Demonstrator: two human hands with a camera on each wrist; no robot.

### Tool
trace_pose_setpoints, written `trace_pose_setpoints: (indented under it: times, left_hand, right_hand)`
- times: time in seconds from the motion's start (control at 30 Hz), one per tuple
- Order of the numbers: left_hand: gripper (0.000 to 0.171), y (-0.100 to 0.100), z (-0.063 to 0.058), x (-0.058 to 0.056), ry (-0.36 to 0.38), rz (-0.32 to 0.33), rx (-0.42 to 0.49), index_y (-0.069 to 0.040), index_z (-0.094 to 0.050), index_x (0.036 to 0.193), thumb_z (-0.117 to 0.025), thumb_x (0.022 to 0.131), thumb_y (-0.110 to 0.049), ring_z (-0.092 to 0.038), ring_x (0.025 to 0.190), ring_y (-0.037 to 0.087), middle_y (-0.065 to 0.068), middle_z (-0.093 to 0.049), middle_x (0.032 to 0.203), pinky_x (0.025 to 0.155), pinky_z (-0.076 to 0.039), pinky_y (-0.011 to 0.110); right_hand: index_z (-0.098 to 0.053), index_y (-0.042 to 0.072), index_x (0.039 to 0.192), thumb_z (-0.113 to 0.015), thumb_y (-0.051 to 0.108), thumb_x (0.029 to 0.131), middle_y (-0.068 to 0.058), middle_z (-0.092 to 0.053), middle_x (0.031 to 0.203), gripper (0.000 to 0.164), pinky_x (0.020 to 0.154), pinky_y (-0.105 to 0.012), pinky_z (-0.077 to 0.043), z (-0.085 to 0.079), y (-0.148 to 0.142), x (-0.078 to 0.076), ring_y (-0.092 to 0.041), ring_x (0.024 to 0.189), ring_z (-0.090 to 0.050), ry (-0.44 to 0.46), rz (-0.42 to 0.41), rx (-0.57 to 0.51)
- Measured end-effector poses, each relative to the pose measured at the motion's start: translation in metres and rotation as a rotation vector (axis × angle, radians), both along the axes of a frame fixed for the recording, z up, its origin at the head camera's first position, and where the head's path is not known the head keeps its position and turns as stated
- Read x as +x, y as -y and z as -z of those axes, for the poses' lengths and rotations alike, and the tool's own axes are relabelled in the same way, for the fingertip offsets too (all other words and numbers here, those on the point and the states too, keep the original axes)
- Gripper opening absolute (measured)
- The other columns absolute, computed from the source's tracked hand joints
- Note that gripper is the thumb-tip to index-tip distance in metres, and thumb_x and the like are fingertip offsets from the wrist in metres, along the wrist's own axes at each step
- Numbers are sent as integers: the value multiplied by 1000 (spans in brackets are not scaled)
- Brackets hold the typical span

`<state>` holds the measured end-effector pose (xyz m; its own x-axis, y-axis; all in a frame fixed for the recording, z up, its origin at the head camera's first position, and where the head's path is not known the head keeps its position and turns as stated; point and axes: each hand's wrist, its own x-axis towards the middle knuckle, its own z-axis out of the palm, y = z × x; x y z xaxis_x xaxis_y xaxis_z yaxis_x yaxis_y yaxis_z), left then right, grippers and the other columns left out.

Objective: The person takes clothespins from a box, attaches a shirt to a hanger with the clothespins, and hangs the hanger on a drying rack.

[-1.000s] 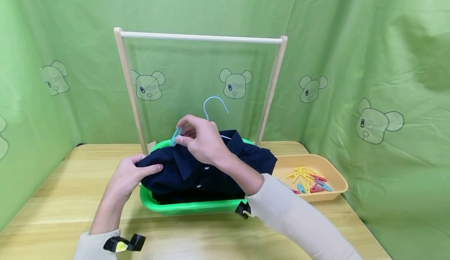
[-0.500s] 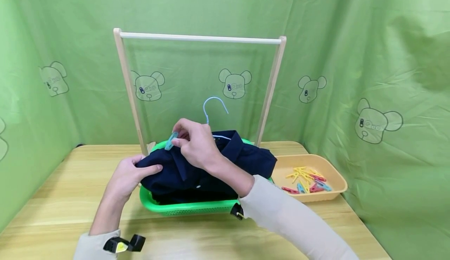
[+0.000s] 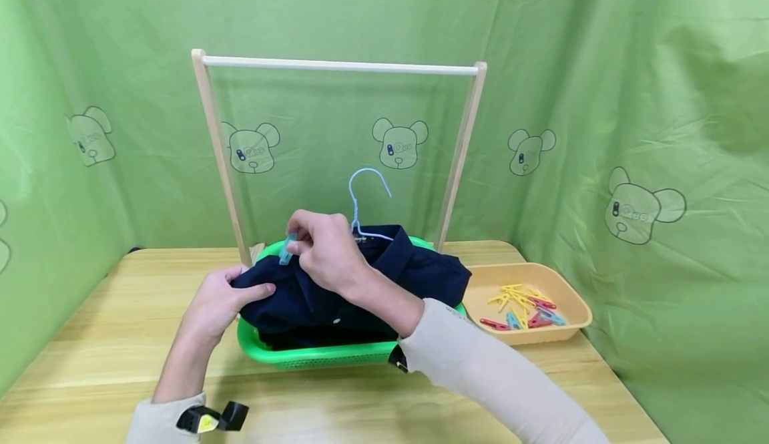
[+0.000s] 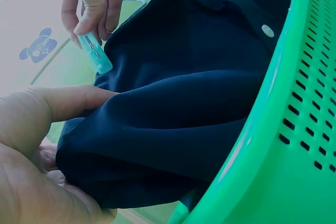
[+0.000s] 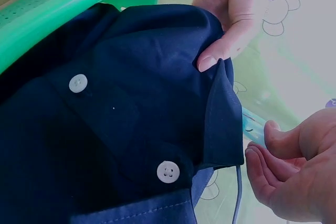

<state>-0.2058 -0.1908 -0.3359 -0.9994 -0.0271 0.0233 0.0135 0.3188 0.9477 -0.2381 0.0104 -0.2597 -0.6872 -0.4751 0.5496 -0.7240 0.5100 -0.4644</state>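
Note:
A dark navy shirt (image 3: 360, 297) with white buttons lies bunched in a green basket (image 3: 336, 354), a light blue wire hanger (image 3: 356, 210) rising from its collar. My left hand (image 3: 210, 300) grips the shirt's left shoulder, thumb on top and fingers underneath. Between the thumb and fingers of my right hand (image 3: 330, 250) is a light blue clothespin (image 4: 95, 55). Its tip is at the shirt's upper edge in the left wrist view, just beyond my left thumb; whether it bites the cloth I cannot tell. The collar partly hides the clothespin in the right wrist view.
Behind the basket stands a wooden rack with a white top rail (image 3: 342, 65). At the right, an orange tray (image 3: 571, 290) holds several yellow, red and blue clothespins (image 3: 523, 304). Green cloth printed with bear heads surrounds the wooden table (image 3: 108, 337).
My right hand has moved left and down with the clothespin, bringing it to the shirt's shoulder edge. More of the hanger and collar now shows. My left hand keeps its grip in place.

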Motion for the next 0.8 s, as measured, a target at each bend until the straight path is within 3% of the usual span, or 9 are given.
trace_pose_setpoints:
  times: [0.4,0.63,0.8]
  left_hand:
    - [25,-1,1,0,2,2,15,-7,-60,81,-80,85,-22,-49,72,16,-6,-48,71,63,-42,29]
    - [24,-1,1,-1,1,0,12,-7,-61,81,-80,84,-21,-48,71,16,-5,-48,71,63,-42,29]
    - [24,0,1,0,7,-7,5,-8,-62,82,-81,84,-23,-49,75,16,-5,-52,73,65,-42,30]
  right_hand:
    - [-71,8,90,-70,-8,83,0,-71,78,17,68,-19,-49,-2,5,0,-10,72,-63,-33,29,88]
    - [-74,9,93,-74,-4,83,1,-74,83,17,73,-27,-52,-2,7,1,-15,76,-66,-76,48,160]
    - [-75,8,99,-75,-1,85,-2,-76,90,16,74,-25,-54,-1,8,0,-15,80,-70,-62,39,165]
